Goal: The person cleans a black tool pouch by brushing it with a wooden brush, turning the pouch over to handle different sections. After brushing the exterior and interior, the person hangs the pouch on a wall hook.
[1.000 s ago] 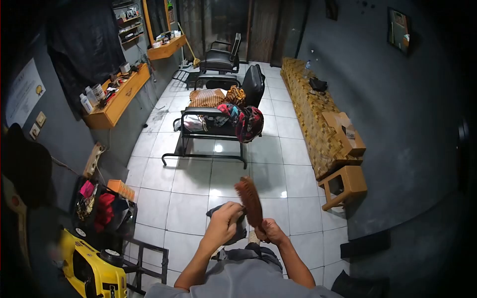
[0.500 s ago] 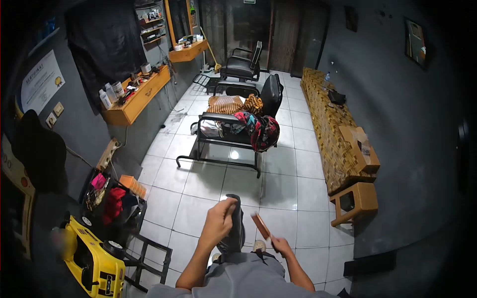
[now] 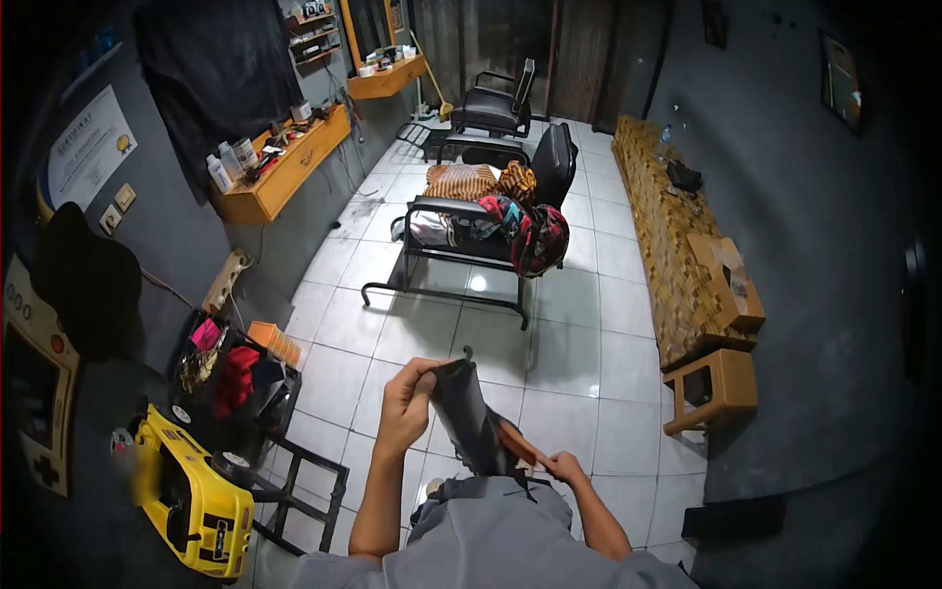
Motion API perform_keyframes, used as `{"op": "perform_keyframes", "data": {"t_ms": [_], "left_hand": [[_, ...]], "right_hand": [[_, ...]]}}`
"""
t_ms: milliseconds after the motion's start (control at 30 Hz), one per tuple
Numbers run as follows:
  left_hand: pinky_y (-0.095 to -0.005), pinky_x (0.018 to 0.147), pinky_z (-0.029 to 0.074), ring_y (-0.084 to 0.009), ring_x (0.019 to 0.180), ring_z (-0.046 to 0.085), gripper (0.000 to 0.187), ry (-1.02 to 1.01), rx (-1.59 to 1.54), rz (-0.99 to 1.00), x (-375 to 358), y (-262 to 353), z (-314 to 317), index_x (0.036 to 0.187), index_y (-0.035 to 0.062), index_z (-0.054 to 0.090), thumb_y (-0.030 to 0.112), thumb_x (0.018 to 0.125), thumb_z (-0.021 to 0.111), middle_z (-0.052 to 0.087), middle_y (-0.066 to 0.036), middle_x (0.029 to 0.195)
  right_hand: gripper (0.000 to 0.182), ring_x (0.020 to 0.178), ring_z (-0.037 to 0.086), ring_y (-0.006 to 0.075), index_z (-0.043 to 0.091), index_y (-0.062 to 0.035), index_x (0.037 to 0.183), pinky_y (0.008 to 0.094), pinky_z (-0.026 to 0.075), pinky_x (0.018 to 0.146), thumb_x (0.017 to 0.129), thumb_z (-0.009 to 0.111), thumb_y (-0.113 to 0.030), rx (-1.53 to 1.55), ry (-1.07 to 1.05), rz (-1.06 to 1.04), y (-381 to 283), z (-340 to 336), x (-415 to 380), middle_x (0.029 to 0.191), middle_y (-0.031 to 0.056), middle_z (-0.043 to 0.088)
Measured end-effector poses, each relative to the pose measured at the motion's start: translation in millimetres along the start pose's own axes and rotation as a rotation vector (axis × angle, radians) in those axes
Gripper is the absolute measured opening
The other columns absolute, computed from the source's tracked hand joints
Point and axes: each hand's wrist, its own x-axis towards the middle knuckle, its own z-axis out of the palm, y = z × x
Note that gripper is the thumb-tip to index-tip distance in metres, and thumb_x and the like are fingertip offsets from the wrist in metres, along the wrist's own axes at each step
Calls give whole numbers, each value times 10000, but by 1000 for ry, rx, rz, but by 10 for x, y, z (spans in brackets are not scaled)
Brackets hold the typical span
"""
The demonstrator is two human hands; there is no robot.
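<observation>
My left hand [image 3: 404,402] pinches the upper edge of a long dark grey garment [image 3: 465,417] that hangs in front of my body. A small hook sticks up at the garment's far end, like that of a hanger. My right hand [image 3: 563,465] is closed round the handle of a brown wooden brush [image 3: 517,444]. The brush's head lies against the right side of the garment, low down, and part of it is hidden there.
Ahead stands a black barber chair [image 3: 555,167] with patterned cloths [image 3: 538,236] on it. A yellow toy car [image 3: 201,501] and a black rack of clothes [image 3: 235,383] are on the left. A woven-covered bench [image 3: 667,265] and a brown stool [image 3: 721,388] line the right wall.
My left hand has moved left and up, spreading the garment wider into view. The brush has come from apart on the right to the garment's side. The view has shifted slightly.
</observation>
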Motion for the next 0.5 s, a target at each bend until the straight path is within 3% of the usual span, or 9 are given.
{"op": "perform_keyframes", "data": {"t_ms": [100, 167, 200, 267, 300, 367, 400, 500], "left_hand": [[-199, 742, 424, -58, 813, 536, 242, -10, -76, -4, 13, -5, 16, 1103, -36, 577, 26, 941, 408, 637, -47, 932], [-194, 733, 418, -56, 791, 523, 251, -127, -13, -31, 38, -41, -15, 1105, -34, 577, 17, 937, 398, 633, -43, 928], [-183, 666, 386, -42, 713, 466, 262, -135, -41, -30, 47, -28, 43, 1098, -20, 594, 5, 926, 398, 591, -6, 819], [-185, 557, 307, -39, 606, 362, 263, -231, 61, -24, 63, -126, 25, 1090, 9, 614, 1, 919, 415, 462, 32, 660], [-188, 532, 283, -40, 584, 333, 262, -261, 86, -15, 75, -139, 54, 1090, 15, 617, 0, 918, 421, 424, 39, 626], [-186, 526, 284, -39, 578, 344, 243, -305, 95, -28, 70, -188, 86, 1087, 11, 615, 14, 927, 432, 438, 32, 620], [-185, 531, 292, -40, 580, 350, 238, -323, 97, -36, 69, -188, 103, 1085, 10, 615, 19, 929, 435, 451, 31, 622], [-183, 608, 371, -51, 648, 439, 206, -298, 74, -6, 93, -118, 163, 1052, -14, 608, 32, 936, 444, 577, -17, 764]], "right_hand": [[647, 632, 641, 367, 686, 25, 794, 424, 492, 622, 795, 534, -604, -437, 237, 132, 345, 264, -210, 713, 218, 649], [648, 666, 633, 406, 673, 25, 759, 454, 487, 629, 820, 488, -593, -294, 197, 24, 819, 502, 197, 685, 227, 632], [605, 551, 629, 283, 669, -5, 724, 419, 485, 549, 821, 516, -583, -154, 191, 16, 597, 339, 132, 616, 159, 634], [492, 456, 458, 86, 567, -47, 634, 266, 364, 427, 898, 510, -457, 372, 246, -32, -445, -229, -321, 514, 2, 477], [434, 427, 374, 64, 539, -67, 655, 246, 298, 397, 935, 480, -393, 590, 243, -202, -786, -383, -400, 522, -36, 434], [426, 440, 297, 32, 471, -91, 682, 199, 227, 398, 968, 434, -404, 1023, -47, -337, -1673, -907, -920, 538, -60, 350], [450, 438, 293, 35, 481, -66, 723, 209, 219, 393, 953, 437, -450, 1101, -97, -540, -1761, -909, -922, 555, -56, 360], [488, 441, 288, 36, 488, -53, 732, 211, 219, 389, 919, 455, -503, 1135, -248, -680, -2059, -924, -970, 553, -56, 351]]}}
